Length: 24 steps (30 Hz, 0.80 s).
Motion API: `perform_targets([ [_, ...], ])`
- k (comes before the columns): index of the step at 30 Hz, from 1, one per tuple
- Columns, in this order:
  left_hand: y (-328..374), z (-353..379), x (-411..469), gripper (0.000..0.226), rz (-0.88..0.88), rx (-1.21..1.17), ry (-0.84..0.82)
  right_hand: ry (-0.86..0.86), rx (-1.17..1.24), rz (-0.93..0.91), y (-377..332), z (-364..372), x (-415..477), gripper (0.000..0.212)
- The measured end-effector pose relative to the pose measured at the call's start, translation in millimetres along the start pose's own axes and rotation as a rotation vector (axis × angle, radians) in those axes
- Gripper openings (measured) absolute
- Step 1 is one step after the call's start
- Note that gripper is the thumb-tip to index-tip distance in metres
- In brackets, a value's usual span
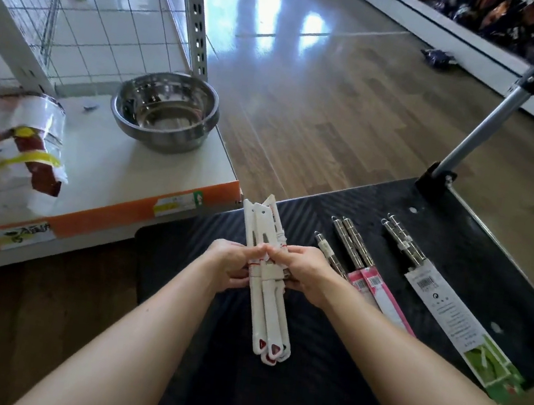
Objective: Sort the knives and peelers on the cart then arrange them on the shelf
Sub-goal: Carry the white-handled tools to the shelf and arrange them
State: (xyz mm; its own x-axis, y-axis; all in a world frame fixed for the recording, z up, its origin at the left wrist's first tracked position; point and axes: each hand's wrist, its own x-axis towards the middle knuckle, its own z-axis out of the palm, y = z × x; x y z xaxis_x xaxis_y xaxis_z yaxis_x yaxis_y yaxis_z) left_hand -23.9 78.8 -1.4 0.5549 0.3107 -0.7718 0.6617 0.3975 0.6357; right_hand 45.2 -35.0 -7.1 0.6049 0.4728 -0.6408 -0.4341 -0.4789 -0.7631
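A bundle of white knives (268,310) with red-marked handle ends is held above the black cart (336,212). My left hand (232,264) grips the bundle from the left and my right hand (303,273) grips it from the right, at its middle. On the cart to the right lie steel peelers in pink packaging (352,246) and another steel peeler set in a green-printed sleeve (432,289). The white shelf (144,180) with an orange front edge stands to the left of the cart.
A steel bowl (165,111) sits at the shelf's right corner, and a crumpled printed bag (7,146) lies at its left. The cart's grey handle post (494,108) rises at the right. A low display with dark packets (488,13) runs along the wooden floor beyond.
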Motion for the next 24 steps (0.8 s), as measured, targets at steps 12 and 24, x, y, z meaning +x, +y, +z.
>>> perform_targets([
  [12, 201.8, -27.9, -252.1, 0.042, 0.045, -0.108, 0.077, -0.086, -0.001, -0.007, -257.6, 2.3, -198.6, 0.018],
  [24, 382.3, -65.1, -533.6, 0.037, 0.148, -0.117, 0.226, -0.16, -0.154, -0.095, -506.0, 19.0, -415.2, 0.044],
])
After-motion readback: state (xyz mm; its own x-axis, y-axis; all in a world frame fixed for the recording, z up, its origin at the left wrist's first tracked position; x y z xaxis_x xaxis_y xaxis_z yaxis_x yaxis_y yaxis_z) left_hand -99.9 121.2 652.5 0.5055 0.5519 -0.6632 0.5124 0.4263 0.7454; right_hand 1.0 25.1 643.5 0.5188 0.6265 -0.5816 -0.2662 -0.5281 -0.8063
